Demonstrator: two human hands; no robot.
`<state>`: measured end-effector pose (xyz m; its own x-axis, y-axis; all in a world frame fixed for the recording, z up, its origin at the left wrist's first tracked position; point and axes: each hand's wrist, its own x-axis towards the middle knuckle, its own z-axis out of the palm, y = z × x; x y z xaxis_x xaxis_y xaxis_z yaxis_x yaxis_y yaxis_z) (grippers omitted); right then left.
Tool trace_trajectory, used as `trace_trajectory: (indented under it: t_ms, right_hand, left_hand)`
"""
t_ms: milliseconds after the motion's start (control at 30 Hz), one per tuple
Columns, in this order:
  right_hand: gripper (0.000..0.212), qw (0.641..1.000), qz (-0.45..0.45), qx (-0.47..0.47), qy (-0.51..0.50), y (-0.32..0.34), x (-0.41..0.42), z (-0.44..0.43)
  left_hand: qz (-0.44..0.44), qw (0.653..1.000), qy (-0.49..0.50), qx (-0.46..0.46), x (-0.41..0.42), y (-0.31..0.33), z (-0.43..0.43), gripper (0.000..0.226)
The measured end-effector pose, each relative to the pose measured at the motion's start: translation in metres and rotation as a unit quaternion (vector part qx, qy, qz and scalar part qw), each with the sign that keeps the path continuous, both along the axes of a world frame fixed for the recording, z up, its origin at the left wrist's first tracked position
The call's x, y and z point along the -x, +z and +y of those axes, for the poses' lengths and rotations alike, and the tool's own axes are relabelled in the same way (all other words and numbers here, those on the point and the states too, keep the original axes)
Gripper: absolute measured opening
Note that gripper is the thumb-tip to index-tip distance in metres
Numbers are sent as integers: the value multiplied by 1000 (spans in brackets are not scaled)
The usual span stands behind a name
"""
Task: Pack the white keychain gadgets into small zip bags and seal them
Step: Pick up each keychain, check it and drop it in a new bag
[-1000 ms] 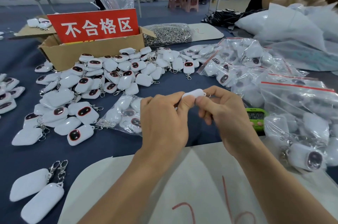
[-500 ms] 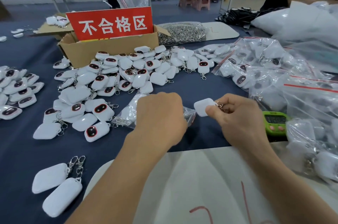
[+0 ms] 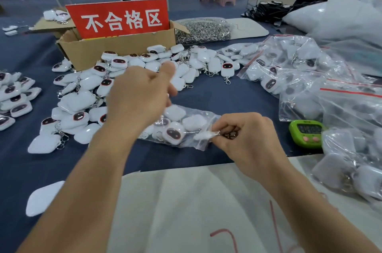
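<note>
So the right hand (image 3: 248, 141) is pinching one white gadget (image 3: 203, 135) by its keyring end, right at the mouth of the zip bag (image 3: 196, 122). The bag lies on the blue table (image 3: 227, 97) with a few gadgets already inside. The left hand (image 3: 138, 97) is up over the bag's far end, thumb raised, but it's too blurry to tell if it's gripping anything. The loose pile (image 3: 153, 64) sits behind, by the cardboard box (image 3: 115, 48). A green timer (image 3: 306, 133) is off right.
</note>
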<state>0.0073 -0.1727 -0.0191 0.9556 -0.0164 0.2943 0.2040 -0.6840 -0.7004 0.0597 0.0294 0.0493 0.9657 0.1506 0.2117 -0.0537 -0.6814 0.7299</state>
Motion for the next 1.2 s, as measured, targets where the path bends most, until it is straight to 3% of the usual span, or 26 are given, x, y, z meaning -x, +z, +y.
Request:
trace_trajectory:
  t_ms: [133, 333, 533, 700, 800, 933, 1033, 1100, 1200]
  right_hand:
    - [32, 997, 29, 53, 42, 6, 2, -9]
    - [41, 991, 56, 80, 90, 7, 4, -9]
    - [73, 963, 105, 178, 172, 8, 2, -8]
    - [69, 959, 92, 230, 140, 3, 3, -6]
    - [65, 979, 69, 172, 81, -1, 3, -4]
    - [33, 993, 21, 105, -56, -1, 1, -6]
    - [23, 991, 33, 76, -104, -2, 0, -10]
    - [21, 989, 27, 59, -130, -3, -1, -13]
    - [36, 988, 37, 40, -142, -5, -10, -15]
  left_hand:
    - [10, 998, 59, 6, -6, 3, 23, 38]
    - [58, 996, 65, -16, -11, -4, 30, 23]
    - [59, 994, 73, -57, -16, -11, 36, 17]
    - [110, 988, 28, -103, -22, -23, 42, 26]
    - [129, 977, -5, -170, -24, -29, 43, 28]
    - [126, 970, -7, -209, -26, -32, 43, 36]
    - [115, 965, -1, -236, -27, -33, 42, 34]
    - [91, 969, 13, -229, -27, -33, 41, 32]
    - [53, 979, 57, -188, -29, -33, 43, 28]
